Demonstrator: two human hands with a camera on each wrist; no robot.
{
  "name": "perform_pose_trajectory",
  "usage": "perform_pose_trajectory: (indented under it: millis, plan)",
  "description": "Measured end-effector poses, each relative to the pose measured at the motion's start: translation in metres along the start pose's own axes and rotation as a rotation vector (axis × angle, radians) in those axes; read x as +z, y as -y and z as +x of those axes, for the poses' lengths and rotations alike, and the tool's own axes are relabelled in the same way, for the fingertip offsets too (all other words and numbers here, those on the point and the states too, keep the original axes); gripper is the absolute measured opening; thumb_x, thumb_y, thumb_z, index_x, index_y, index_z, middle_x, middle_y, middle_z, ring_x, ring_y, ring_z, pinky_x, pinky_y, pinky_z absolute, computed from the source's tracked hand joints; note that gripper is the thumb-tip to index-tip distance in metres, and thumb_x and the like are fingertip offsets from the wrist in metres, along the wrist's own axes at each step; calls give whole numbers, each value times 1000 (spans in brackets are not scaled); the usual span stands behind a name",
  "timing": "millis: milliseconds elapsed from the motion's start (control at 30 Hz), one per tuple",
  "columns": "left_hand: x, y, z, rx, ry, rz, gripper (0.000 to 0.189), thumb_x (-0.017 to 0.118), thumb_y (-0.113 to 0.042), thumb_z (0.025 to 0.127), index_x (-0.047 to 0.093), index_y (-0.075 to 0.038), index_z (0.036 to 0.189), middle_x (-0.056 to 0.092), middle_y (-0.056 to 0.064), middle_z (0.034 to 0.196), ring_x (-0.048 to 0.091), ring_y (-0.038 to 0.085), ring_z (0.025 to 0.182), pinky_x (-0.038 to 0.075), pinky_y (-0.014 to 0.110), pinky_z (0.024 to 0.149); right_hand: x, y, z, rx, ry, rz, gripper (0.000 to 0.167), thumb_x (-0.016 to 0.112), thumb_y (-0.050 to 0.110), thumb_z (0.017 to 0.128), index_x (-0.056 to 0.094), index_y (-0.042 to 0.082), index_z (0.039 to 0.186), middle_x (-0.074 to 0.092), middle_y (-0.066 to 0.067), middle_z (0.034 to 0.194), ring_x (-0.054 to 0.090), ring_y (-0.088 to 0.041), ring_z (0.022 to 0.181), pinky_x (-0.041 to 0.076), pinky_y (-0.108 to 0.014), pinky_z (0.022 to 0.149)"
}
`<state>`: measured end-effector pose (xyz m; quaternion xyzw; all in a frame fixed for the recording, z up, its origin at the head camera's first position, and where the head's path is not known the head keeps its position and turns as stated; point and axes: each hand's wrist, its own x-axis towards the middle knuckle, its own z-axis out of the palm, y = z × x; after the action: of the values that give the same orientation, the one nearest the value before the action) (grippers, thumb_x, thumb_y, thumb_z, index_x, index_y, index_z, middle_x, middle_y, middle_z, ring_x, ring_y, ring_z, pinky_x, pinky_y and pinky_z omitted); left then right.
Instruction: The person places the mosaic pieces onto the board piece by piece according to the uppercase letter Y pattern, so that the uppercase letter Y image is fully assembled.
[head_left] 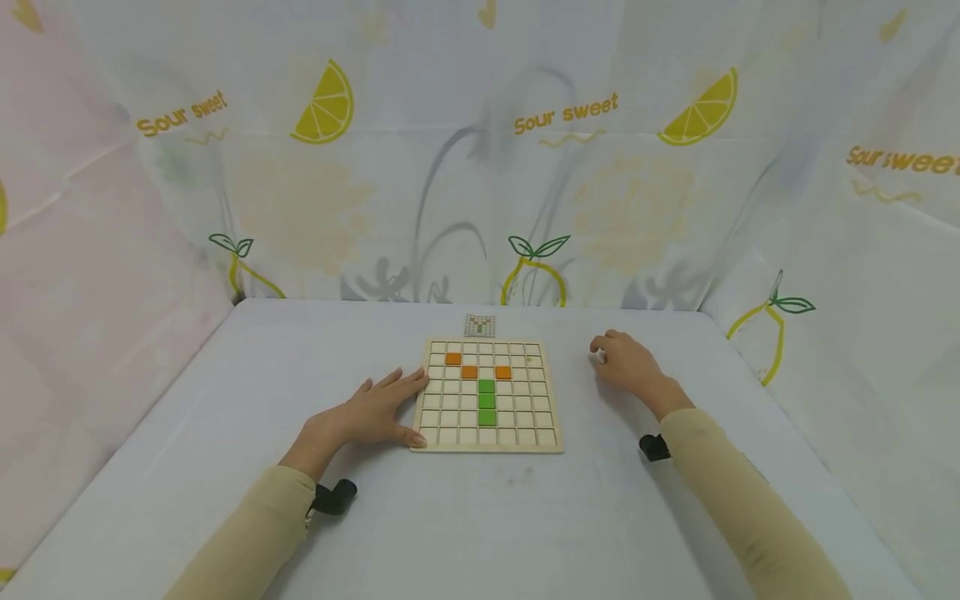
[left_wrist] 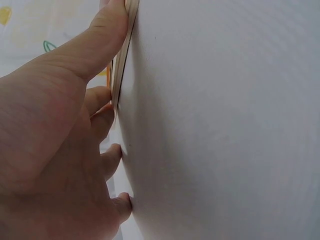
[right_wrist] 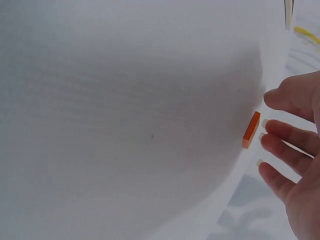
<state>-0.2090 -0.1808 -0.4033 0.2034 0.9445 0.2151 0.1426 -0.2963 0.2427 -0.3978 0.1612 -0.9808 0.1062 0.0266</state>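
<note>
A square wooden grid board [head_left: 522, 446] lies flat on the table. Three orange tiles [head_left: 453, 359] and three green tiles [head_left: 487, 402] sit in its cells, the green ones in a column. Along the board's left edge rests my left hand [head_left: 367, 414], fingers spread, thumb at the near corner; the left wrist view shows the thumb against the board's side [left_wrist: 121, 70]. To the right of the board, my right hand [head_left: 628, 367] hovers with loosely bent fingers. Just off its fingertips, in the right wrist view, a loose orange tile [right_wrist: 251, 130] lies on the table; the head view hides it.
Behind the board lies a small pattern card [head_left: 480, 326] with a coloured grid. White cloth [head_left: 480, 525] covers the table. Printed curtains [head_left: 480, 167] enclose the back and both sides. Dark wrist mounts [head_left: 335, 497] sit under both sleeves.
</note>
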Motion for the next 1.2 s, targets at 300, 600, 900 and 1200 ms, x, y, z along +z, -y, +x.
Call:
perform_pose_trajectory:
  millis: [300,600,900,1200]
  plan:
    - [1,5,2,-4,-2,15,108,79,-57,74,27,-15,158,20,5,167,7,39,155,2,70,119,2,-7,-4,-11,-15,-5,22,60,3,90,69,0,110,63,-14,96,58,-27,84,52,-45,77]
    - [2,4,2,1,5,2,108,79,-58,74,26,-15,159,19,3,167,6,37,156,1,69,120,6,-14,-6,5,-39,16,15,61,2,89,68,1,102,63,-15,94,59,-31,87,52,-47,78]
    - [0,4,2,-4,7,5,109,79,-58,74,26,-16,159,19,3,167,7,37,156,2,69,120,4,-19,-5,17,-37,-3,8,61,2,87,64,3,95,60,-14,90,56,-30,81,49,-45,70]
    - [1,4,1,-5,12,2,108,79,-57,74,25,-16,159,19,2,168,6,37,156,2,69,120,5,-20,-4,1,-15,-49,4,63,3,87,62,5,91,58,-12,86,53,-27,77,47,-42,67]
